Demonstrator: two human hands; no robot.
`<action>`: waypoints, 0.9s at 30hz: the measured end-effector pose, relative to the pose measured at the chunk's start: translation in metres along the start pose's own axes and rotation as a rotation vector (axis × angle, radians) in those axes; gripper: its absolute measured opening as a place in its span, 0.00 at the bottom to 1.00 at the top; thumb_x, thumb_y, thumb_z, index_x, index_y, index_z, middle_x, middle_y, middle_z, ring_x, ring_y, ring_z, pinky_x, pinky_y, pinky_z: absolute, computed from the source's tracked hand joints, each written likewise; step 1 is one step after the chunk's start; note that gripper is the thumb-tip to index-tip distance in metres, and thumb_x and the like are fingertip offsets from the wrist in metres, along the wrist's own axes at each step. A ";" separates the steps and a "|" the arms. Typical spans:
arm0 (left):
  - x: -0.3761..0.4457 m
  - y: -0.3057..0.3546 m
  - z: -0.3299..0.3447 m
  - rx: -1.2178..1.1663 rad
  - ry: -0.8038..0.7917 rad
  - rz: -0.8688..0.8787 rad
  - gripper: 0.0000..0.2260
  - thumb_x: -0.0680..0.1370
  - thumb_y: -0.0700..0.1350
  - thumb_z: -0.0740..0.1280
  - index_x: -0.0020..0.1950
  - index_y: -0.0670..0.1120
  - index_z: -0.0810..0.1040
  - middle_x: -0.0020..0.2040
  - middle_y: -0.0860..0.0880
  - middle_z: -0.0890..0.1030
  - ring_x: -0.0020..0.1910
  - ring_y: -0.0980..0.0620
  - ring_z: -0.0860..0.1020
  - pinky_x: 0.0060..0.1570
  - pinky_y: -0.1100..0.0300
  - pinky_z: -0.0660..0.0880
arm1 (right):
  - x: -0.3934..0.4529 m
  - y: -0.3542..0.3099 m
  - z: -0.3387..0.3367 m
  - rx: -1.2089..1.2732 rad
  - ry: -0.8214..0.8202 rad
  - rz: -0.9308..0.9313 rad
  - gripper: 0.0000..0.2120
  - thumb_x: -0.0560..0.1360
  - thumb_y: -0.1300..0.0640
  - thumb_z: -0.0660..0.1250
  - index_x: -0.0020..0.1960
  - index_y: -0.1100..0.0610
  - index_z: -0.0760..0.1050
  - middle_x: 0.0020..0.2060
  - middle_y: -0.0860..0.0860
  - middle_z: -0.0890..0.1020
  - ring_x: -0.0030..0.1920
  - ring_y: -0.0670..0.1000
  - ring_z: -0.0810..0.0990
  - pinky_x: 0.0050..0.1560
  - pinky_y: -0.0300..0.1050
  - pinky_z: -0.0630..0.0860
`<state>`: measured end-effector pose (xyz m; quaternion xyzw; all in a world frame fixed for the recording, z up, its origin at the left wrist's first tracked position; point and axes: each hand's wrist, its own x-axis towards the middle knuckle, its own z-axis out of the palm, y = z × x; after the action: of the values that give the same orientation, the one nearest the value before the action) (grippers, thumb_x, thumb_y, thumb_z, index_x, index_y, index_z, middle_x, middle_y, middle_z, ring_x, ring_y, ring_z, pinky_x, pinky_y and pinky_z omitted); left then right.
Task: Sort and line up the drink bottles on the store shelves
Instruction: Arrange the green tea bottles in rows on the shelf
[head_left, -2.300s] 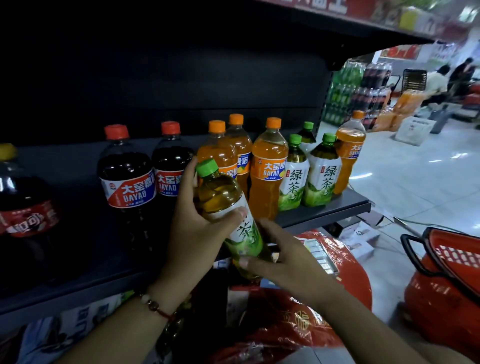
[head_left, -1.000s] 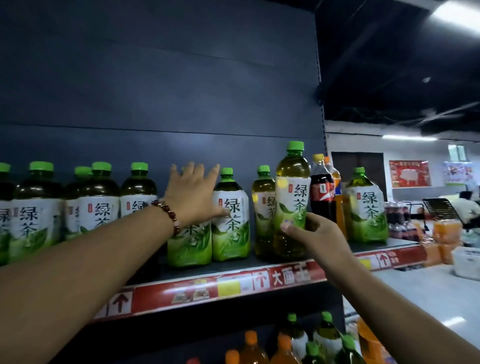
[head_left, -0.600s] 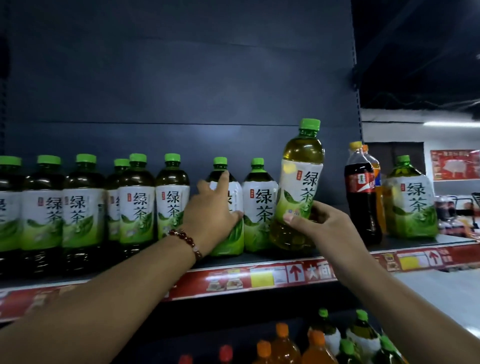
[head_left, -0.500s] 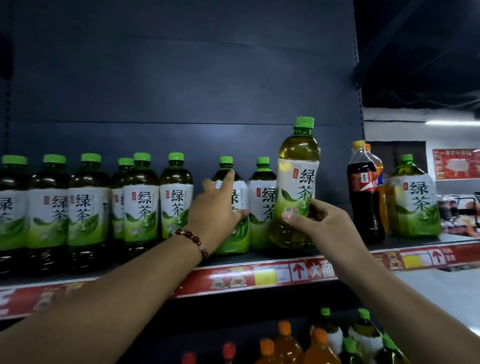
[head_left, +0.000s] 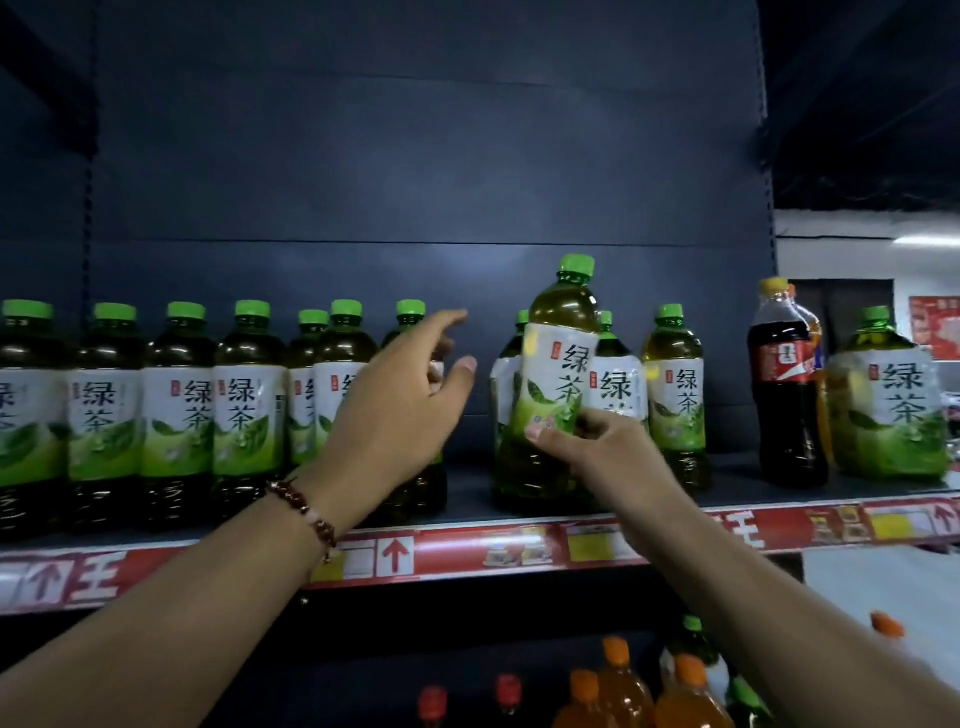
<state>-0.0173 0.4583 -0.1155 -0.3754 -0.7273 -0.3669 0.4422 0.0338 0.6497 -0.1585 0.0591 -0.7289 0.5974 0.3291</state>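
A shop: dark shelf (head_left: 467, 488) of green tea bottles (head_left: 176, 395), red price strip (head_left: 467, 553) along its edge.

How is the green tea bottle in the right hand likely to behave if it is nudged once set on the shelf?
The green tea bottle looks full, so probably heavy. Tall and narrow, it may tip. The right hand grips its glossy label, which is perhaps slippery.

Store aisle — dim, dark shelving unit.
Dark blue-grey back panel (head_left: 426, 156) fills most of the view; red price strip (head_left: 467, 553) with white arrows runs along the shelf edge. Right: black ceiling (head_left: 872, 93), white wall (head_left: 852, 260), lit ceiling lamp (head_left: 927, 240), red poster (head_left: 935, 327) — pale floor (head_left: 883, 582) below.
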 end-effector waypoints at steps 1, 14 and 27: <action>0.000 -0.002 -0.005 0.081 0.014 0.048 0.25 0.80 0.57 0.62 0.75 0.60 0.60 0.69 0.55 0.72 0.62 0.56 0.74 0.59 0.56 0.73 | 0.002 0.002 0.011 -0.026 -0.006 0.001 0.11 0.70 0.53 0.77 0.50 0.55 0.82 0.44 0.48 0.87 0.47 0.48 0.85 0.54 0.46 0.81; 0.026 -0.032 0.012 0.659 -0.343 0.161 0.51 0.66 0.69 0.71 0.78 0.61 0.40 0.79 0.45 0.58 0.79 0.42 0.49 0.74 0.37 0.42 | 0.014 0.021 0.073 -0.591 0.111 -0.129 0.24 0.67 0.42 0.77 0.51 0.54 0.71 0.47 0.51 0.77 0.46 0.52 0.78 0.47 0.49 0.76; 0.019 -0.026 0.029 0.701 -0.338 0.106 0.54 0.67 0.74 0.66 0.79 0.56 0.36 0.80 0.40 0.50 0.79 0.40 0.44 0.75 0.38 0.41 | 0.028 -0.003 -0.053 -0.777 0.454 -0.125 0.30 0.74 0.49 0.72 0.71 0.55 0.65 0.66 0.54 0.69 0.59 0.54 0.72 0.60 0.51 0.73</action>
<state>-0.0567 0.4763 -0.1137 -0.2936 -0.8508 -0.0058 0.4359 0.0354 0.7057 -0.1366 -0.1574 -0.8036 0.2562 0.5136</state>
